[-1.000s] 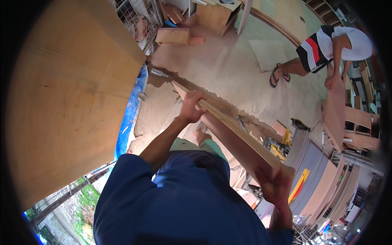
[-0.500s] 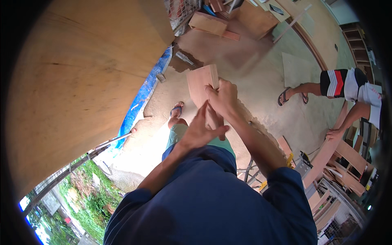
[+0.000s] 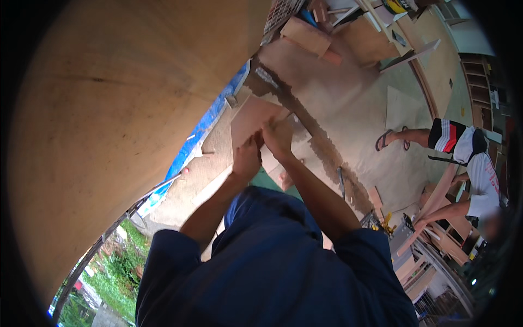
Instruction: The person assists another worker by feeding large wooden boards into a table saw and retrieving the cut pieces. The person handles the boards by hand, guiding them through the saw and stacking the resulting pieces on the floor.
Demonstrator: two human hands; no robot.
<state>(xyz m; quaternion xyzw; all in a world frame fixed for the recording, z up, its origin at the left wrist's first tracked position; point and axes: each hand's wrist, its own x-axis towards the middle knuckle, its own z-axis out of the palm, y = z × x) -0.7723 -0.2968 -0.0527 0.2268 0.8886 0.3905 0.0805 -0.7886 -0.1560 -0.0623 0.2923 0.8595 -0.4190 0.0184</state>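
A reddish-brown wooden board (image 3: pixel 253 111) with a flat face and angled corners is held out in front of my body. My left hand (image 3: pixel 248 158) is closed at its near edge. Beside it, my right hand (image 3: pixel 278 137) grips the board's right part with curled fingers. The two hands almost touch, and the fingertips are partly hidden behind the knuckles. Past the board's right side, a dark-edged patch lies on the floor.
A large plywood panel (image 3: pixel 131 98) fills the left, with a blue tarp (image 3: pixel 210 120) along its edge. To the right a co-worker in a white shirt (image 3: pixel 482 180) bends over a long plank (image 3: pixel 436 201). Wood offcuts (image 3: pixel 308 35) are piled at the back.
My left hand has gone from stretched fingers to closed at the board. The board has tilted, showing its broad face instead of its layered edge. The co-worker has bent lower over the plank.
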